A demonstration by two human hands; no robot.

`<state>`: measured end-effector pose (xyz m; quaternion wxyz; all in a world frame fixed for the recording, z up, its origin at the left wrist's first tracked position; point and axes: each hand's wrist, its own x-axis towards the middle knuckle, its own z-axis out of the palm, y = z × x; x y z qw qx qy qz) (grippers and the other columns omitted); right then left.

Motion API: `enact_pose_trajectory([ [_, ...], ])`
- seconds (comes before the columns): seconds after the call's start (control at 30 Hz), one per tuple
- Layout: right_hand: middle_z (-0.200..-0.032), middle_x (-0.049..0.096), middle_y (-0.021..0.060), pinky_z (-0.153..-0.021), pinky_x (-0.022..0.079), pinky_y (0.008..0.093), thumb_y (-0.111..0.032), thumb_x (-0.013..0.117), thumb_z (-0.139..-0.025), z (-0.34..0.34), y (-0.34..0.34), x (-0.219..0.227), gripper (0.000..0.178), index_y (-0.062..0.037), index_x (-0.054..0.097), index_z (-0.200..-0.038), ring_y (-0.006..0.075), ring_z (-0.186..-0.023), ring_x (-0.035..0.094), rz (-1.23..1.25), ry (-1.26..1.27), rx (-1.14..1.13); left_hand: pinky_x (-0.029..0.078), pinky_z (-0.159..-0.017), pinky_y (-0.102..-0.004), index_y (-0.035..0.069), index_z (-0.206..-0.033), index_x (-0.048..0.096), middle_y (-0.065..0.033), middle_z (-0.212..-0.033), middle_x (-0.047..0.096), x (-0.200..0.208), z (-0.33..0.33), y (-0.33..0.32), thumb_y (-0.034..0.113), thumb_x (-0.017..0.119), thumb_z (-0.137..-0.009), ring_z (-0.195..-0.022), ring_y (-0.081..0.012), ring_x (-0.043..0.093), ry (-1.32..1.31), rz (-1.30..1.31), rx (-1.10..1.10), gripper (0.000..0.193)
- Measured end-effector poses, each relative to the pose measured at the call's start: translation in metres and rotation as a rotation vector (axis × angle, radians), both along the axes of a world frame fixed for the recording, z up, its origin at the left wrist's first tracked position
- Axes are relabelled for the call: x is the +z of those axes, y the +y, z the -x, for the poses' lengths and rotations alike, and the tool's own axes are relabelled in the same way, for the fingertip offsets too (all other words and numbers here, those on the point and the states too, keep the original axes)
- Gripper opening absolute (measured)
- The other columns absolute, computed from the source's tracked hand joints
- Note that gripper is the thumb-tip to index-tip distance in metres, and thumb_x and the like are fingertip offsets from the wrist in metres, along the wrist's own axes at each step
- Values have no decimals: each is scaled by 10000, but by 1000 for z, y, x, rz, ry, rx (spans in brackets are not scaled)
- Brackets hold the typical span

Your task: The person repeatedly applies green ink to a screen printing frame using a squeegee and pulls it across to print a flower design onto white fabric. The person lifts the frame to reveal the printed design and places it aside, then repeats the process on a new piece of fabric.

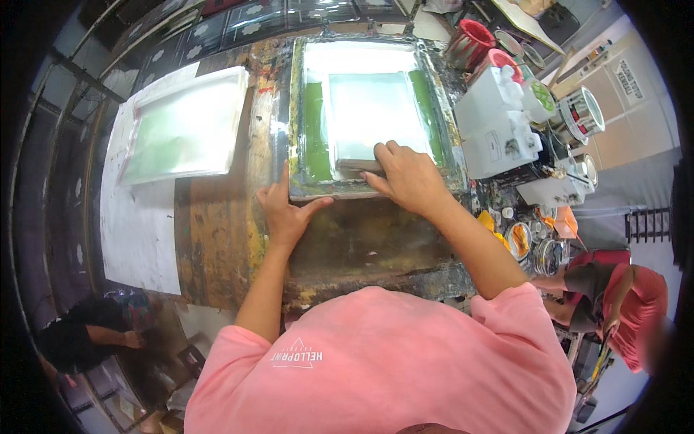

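Right hand (408,176) grips squeegee (359,165) on green-inked screen frame (300,108); left hand (283,211) lies open, fingers spread, on frame's near corner.

Left hand (288,210) flat, palm down, fingers spread, thumb out right. Right hand (406,177) forward, fingers curled down in a grip. Both forearms extended.

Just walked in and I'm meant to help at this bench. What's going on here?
A person in a pink shirt is screen printing. The right hand grips a squeegee at the near end of the framed screen, with green ink spread along the sides. The left hand presses on the frame's near edge. A white sheet lies to the left, paint tins to the right.
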<state>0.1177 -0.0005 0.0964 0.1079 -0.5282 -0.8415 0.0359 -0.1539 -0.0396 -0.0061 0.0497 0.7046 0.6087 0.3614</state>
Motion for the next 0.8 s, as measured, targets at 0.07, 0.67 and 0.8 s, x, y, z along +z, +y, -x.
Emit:
enact_pose_trajectory([
  [0.07,-925,646,121,-765,540,493,-435,651,-976,-1,-13,20,391,-52,597,-1033,355,-920,660,-49,55,22,402,-974,-424,-25,-1490,537,-93,-1013,690,8,-6,0,560,942,-681,-931,-273,581,-261,57,-35,1077],
  [0.67,-793,727,222,-805,470,511,-460,529,-926,0,113,193,517,-8,735,-783,395,-797,697,-584,198,22,-12,-1206,-739,26,-1656,269,-294,-1665,285,24,-22,-3,777,518,-941,-1569,-476,186,579,301,127,1066],
  [0.8,-868,742,239,-842,482,512,-471,526,-928,-1,123,199,534,2,748,-820,386,-870,712,-550,188,-20,-79,-1187,-762,15,-1646,292,-288,-1701,234,30,-31,-4,774,509,-951,-1610,-402,147,521,485,42,1052],
])
